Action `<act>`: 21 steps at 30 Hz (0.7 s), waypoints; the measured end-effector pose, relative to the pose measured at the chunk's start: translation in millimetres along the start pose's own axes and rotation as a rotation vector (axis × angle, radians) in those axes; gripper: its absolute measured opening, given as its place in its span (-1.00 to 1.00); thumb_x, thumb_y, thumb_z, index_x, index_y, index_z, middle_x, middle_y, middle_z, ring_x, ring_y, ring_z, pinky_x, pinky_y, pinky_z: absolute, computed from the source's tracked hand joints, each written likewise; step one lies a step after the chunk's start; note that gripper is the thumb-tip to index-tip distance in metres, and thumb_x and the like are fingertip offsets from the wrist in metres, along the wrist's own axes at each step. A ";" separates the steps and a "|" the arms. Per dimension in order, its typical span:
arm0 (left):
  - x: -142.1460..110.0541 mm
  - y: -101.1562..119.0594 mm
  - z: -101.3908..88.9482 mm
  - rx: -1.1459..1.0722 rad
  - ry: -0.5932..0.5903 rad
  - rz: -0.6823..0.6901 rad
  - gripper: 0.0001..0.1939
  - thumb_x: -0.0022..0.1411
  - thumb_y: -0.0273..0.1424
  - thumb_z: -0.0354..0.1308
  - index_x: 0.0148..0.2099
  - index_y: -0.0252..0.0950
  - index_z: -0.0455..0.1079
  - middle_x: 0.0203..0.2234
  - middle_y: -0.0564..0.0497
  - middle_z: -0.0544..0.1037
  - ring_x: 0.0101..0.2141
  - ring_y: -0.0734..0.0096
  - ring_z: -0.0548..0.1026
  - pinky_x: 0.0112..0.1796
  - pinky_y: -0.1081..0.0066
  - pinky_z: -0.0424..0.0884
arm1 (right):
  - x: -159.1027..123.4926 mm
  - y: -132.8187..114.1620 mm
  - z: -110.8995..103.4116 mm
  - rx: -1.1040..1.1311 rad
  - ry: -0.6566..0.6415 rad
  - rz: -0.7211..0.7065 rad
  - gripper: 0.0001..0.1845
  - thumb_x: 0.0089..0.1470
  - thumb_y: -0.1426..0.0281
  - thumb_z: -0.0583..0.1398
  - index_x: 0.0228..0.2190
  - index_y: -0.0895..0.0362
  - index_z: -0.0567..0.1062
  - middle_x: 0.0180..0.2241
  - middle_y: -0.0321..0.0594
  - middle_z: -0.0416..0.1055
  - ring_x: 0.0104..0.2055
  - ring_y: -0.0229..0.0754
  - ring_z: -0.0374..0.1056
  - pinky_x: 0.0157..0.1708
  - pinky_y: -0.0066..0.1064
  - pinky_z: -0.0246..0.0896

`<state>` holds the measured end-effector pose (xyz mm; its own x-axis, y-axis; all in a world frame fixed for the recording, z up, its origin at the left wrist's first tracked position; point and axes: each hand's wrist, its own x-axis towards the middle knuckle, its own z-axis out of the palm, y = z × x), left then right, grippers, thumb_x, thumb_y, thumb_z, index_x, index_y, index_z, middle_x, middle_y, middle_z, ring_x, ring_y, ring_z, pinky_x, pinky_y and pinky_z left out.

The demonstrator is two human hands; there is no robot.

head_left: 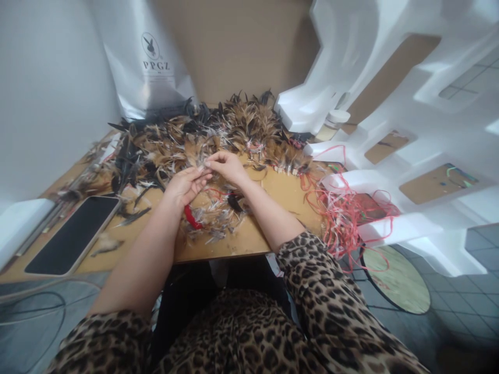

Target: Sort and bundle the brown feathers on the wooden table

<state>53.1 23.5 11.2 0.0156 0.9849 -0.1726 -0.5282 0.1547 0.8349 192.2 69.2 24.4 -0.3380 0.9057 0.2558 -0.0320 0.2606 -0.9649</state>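
My left hand (pixel 189 184) and my right hand (pixel 228 169) meet over the middle of the table, fingertips nearly touching. The left thumb and forefinger pinch the pale quill end of what looks like a small tuft of brown feathers (pixel 198 149), whose tips fan out beyond the fingers. My right thumb and forefinger close on the same spot; the pinched ends are too small to make out. Below the hands lie loose feather scraps (pixel 224 221) and a red band (pixel 192 217). Behind them spreads a large heap of brown and black feathers (pixel 253 117).
A phone (pixel 74 236) lies at the left of the table (pixel 284 189). Tangled pink-red string (pixel 343 213) hangs over the right edge, beside white foam packaging (pixel 390 130) and a white-lidded jar (pixel 335 122). A silver bag (pixel 144 67) stands behind. A round stool (pixel 397 280) is lower right.
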 end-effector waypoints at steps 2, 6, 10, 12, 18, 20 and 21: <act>0.5 1.3 0.5 -0.054 0.033 -0.002 -0.91 0.11 -0.62 0.09 -0.36 -0.44 0.41 -0.50 -0.06 0.55 -0.46 0.49 0.54 -0.51 0.62 0.40 | 0.0 2.6 1.6 -0.077 0.025 -0.045 -0.81 -0.21 0.36 0.26 -0.49 0.22 0.46 -0.50 -0.31 0.42 -0.45 -0.36 0.30 -0.35 -0.48 0.21; 1.3 1.3 1.0 -0.110 0.087 0.011 -0.92 0.10 -0.62 0.09 -0.39 -0.40 0.37 -0.48 -0.03 0.54 -0.40 0.45 0.54 -0.45 0.57 0.42 | -1.2 4.2 5.6 -0.171 0.074 -0.080 -0.81 -0.15 0.32 0.23 -0.52 0.22 0.47 -0.53 -0.31 0.41 -0.46 -0.37 0.27 -0.38 -0.50 0.18; 1.5 -1.4 0.3 -0.128 0.061 0.031 -0.92 0.08 -0.61 0.12 -0.41 -0.37 0.35 -0.47 -0.01 0.53 -0.40 0.47 0.53 -0.38 0.50 0.44 | -3.5 2.9 11.2 0.022 -0.020 0.098 -0.76 -0.14 0.28 0.25 -0.54 0.24 0.48 -0.59 -0.32 0.39 -0.55 -0.43 0.21 -0.48 -0.55 0.12; 0.7 -1.9 0.1 -0.129 0.027 0.040 -0.92 0.08 -0.59 0.14 -0.43 -0.36 0.34 -0.52 0.02 0.51 -0.45 0.51 0.50 -0.31 0.43 0.46 | -4.5 3.1 13.6 0.176 -0.088 0.230 -0.75 -0.15 0.28 0.27 -0.54 0.25 0.47 -0.60 -0.31 0.39 -0.59 -0.45 0.19 -0.56 -0.58 0.07; -5.3 3.4 1.2 -0.105 -0.118 -0.001 -0.87 0.08 -0.47 0.18 -0.26 -0.32 0.43 -0.59 0.09 0.43 -0.50 0.56 0.45 -0.26 0.40 0.44 | -6.0 4.3 12.7 0.474 -0.217 0.439 -0.74 -0.21 0.31 0.33 -0.49 0.24 0.45 -0.56 -0.34 0.42 -0.64 -0.51 0.15 -0.69 -0.65 -0.08; -6.6 4.7 0.9 -0.091 -0.173 -0.002 -0.86 0.07 -0.44 0.19 -0.25 -0.31 0.44 -0.59 0.09 0.43 -0.47 0.51 0.46 -0.27 0.37 0.44 | -6.2 4.0 11.8 0.517 -0.239 0.448 -0.74 -0.23 0.33 0.34 -0.49 0.24 0.44 -0.56 -0.35 0.42 -0.63 -0.52 0.15 -0.69 -0.67 -0.07; -6.9 5.0 0.6 -0.089 -0.199 -0.002 -0.86 0.07 -0.43 0.19 -0.25 -0.30 0.44 -0.60 0.09 0.42 -0.47 0.49 0.46 -0.28 0.36 0.44 | -6.4 3.9 11.7 0.530 -0.244 0.447 -0.74 -0.23 0.34 0.34 -0.50 0.24 0.44 -0.57 -0.36 0.41 -0.64 -0.52 0.14 -0.69 -0.67 -0.07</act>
<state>50.9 17.5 16.9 0.1794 0.9819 -0.0601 -0.6010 0.1577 0.7835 183.3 60.5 18.3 -0.6233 0.7711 -0.1297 -0.2718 -0.3692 -0.8887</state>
